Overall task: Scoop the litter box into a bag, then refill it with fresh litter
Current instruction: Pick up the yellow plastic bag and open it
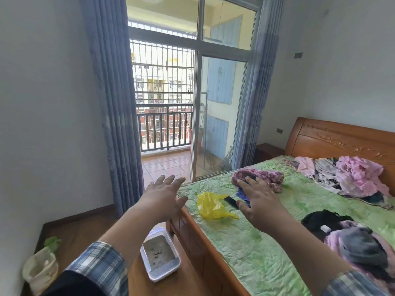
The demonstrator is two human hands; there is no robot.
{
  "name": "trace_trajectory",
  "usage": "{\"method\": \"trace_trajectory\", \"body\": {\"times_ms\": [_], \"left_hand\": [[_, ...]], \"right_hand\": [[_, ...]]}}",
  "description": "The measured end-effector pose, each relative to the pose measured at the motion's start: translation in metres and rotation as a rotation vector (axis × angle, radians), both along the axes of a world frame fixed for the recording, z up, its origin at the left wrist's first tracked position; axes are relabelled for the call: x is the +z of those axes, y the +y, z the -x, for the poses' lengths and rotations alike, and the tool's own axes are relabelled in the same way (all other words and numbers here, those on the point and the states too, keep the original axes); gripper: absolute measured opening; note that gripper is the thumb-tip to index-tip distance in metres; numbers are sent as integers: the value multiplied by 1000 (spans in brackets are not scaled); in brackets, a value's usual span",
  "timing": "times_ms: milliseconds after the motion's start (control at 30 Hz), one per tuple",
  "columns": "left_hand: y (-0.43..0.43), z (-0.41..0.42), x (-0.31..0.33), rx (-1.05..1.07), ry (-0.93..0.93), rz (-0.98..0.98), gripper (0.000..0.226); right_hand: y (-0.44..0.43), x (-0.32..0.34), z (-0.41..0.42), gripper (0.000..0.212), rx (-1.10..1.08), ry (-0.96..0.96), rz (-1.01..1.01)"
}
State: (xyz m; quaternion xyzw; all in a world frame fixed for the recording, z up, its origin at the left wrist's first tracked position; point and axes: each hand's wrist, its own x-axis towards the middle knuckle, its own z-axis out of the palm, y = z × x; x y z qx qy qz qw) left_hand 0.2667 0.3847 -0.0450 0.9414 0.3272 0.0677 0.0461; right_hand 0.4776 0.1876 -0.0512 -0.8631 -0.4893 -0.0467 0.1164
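- A white sack point(40, 272) is seen against the left wall, on the narrow strip of floor.
- The left hand point(162, 199) is held out by the bed's near corner, fingers straight and spread, nothing gripped.
- The litter box point(160, 256), holding grey litter with clumps, is set just beside the wooden bed frame point(192, 236).
- A yellow bag point(212, 207) is laid near the mattress edge, with a dark phone point(232, 202) just beside it.
- The right hand point(260, 201) is spread, fingers apart, over a blue scoop point(242, 194); contact cannot be told.

Green bedspread point(245, 242), pink clothes pile point(359, 178), black phone point(232, 202), blue curtains point(111, 103), wooden headboard point(342, 142)
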Motion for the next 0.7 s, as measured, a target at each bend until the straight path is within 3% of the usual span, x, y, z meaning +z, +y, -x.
{"method": "trace_trajectory", "body": {"times_ms": [400,700], "left_hand": [[218,-129,-49,-39,56,106,65],[347,-283,-130,-58,99,214,64]], "right_hand": [[204,-61,-125,65,-79,105,53],[328,-154,-274,70,-108,231,164]]}}
